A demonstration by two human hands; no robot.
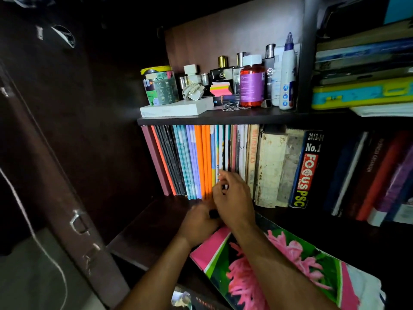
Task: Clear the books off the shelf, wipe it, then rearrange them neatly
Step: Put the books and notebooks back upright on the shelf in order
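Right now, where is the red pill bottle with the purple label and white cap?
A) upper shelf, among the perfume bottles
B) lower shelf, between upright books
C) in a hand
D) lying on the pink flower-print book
A: the red pill bottle with the purple label and white cap stands on the dark wooden upper shelf among perfume bottles.

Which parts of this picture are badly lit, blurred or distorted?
Head view: the upright books are brightly lit, while the cabinet's left side is nearly black; the left hand is motion-blurred and the right hand sharper; the wide lens bends the shelf edge.
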